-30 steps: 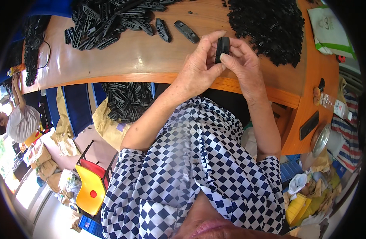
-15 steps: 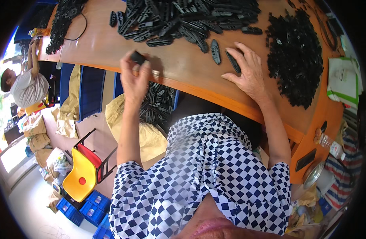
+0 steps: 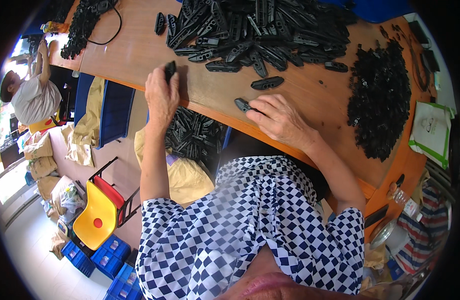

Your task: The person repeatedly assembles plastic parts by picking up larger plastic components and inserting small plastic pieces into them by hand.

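Note:
My left hand (image 3: pixel 161 96) is closed around a small dark block-like piece (image 3: pixel 170 71) above the table's near edge. My right hand (image 3: pixel 280 120) pinches one end of a long, narrow black plastic part (image 3: pixel 243 105), whose other end points left. Just beyond that hand, a similar loose black part (image 3: pixel 267 83) lies sideways on the wooden table (image 3: pixel 127 45). A big heap of such parts (image 3: pixel 270 37) covers the far middle. To the right spreads a pile of much smaller black pieces (image 3: pixel 380 100).
Below the table edge, more long black parts (image 3: pixel 195 132) fill a container beside brown paper (image 3: pixel 187 177). A yellow chair (image 3: pixel 96 215) and blue crates (image 3: pixel 110 257) stand at lower left. Another person (image 3: pixel 35 97) sits far left. A clear bottle (image 3: pixel 406 202) lies at right.
My right hand has moved left with the black part, now gripped by its end. The loose part has turned sideways. My left hand has turned its dark piece. The whole view has shifted slightly.

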`<action>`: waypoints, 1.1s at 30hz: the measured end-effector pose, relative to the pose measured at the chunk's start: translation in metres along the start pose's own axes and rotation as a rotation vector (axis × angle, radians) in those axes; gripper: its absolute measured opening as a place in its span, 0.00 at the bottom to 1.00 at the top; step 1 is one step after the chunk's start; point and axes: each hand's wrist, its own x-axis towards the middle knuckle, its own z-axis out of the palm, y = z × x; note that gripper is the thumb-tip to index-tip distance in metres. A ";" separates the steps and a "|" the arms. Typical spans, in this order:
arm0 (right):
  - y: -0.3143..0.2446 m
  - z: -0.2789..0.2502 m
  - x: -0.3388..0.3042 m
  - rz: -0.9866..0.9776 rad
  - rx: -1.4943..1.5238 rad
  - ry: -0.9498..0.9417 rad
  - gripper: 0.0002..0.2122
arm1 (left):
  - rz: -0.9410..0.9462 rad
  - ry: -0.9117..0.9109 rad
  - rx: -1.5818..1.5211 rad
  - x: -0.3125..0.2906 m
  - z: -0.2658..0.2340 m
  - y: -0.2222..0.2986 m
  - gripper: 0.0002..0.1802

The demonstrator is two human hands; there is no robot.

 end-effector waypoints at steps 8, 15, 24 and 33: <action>0.003 0.019 0.040 -0.122 0.056 -0.033 0.11 | 0.322 -0.108 0.053 -0.010 -0.002 0.020 0.21; -0.002 0.031 0.060 -0.143 0.094 -0.045 0.12 | 0.320 -0.195 0.021 -0.023 -0.032 0.016 0.22; 0.018 0.004 0.071 -0.024 -0.215 0.026 0.24 | 0.107 -0.122 -0.289 0.033 -0.032 -0.019 0.37; 0.051 -0.009 0.094 0.020 -0.331 0.018 0.21 | -0.035 0.151 -0.403 0.133 0.066 0.015 0.28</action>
